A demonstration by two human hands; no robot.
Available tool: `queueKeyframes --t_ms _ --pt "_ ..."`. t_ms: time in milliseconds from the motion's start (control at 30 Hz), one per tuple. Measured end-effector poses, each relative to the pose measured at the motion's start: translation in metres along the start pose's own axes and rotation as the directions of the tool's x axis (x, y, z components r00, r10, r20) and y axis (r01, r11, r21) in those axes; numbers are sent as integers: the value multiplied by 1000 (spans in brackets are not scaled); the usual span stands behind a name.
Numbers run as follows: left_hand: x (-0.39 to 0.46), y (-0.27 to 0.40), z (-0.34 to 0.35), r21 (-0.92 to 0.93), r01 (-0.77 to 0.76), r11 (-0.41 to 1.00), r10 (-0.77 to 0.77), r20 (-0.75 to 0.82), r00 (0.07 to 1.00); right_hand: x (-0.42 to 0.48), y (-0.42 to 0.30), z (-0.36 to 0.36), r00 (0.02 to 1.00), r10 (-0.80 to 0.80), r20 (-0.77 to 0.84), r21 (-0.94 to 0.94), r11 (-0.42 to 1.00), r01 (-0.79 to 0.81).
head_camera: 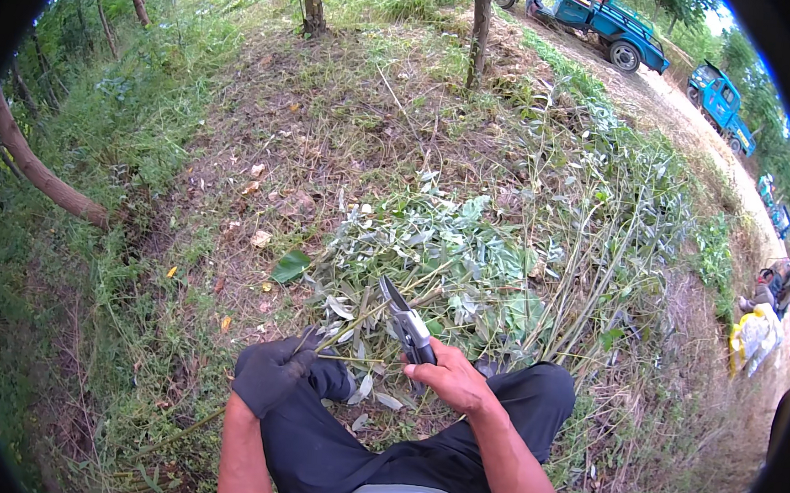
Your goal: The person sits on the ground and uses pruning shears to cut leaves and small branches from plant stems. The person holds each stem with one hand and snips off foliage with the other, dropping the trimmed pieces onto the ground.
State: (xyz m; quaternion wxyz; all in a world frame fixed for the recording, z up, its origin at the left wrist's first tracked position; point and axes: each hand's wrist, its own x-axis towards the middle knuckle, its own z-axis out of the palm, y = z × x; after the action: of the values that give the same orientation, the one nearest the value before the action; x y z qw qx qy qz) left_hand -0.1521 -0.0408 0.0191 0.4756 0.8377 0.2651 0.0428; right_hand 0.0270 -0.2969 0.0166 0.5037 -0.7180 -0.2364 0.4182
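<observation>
My left hand (274,370), in a dark work glove, is closed around a thin green branch (355,323). One end of the branch runs up towards the leaves, and a stem trails down behind my wrist. In my bare right hand (451,377) is a pair of pruning shears (410,326), blade pointing up and away from me, close to the branch. Whether the blades touch the branch cannot be told. Beyond both hands lies a heap of cut leafy twigs (429,249), grey-green. My bent knees in dark trousers frame the hands.
Long cut branches (599,274) lie right of the heap. Two slim trunks (479,32) (312,0) rise ahead, and a leaning trunk (46,174) stands left. Blue three-wheeled vehicles (609,28) (721,101) line a dirt track (692,123). People (770,283) sit at right near a white-and-yellow sack (756,337).
</observation>
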Motion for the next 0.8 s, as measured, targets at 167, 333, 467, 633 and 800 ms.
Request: queueKeyframes --t_ms 167,333,467,633,800 --pt "-1 4 1 43 -20 999 21 -17 1000 0 0 6 996 89 -2 59 994 -88" --pt "1 16 1 206 -49 977 52 -11 999 1 1 9 966 -170 -193 -393 916 83" --pt "5 2 2 69 6 998 -5 -12 1000 4 16 -5 936 -203 -288 -447 893 56" --pt "6 2 3 -24 83 996 -85 -56 995 -10 1 -9 992 31 -119 -149 988 -48" --pt "7 9 2 -43 77 996 -79 -63 995 -27 4 -6 979 148 140 -166 978 -125"
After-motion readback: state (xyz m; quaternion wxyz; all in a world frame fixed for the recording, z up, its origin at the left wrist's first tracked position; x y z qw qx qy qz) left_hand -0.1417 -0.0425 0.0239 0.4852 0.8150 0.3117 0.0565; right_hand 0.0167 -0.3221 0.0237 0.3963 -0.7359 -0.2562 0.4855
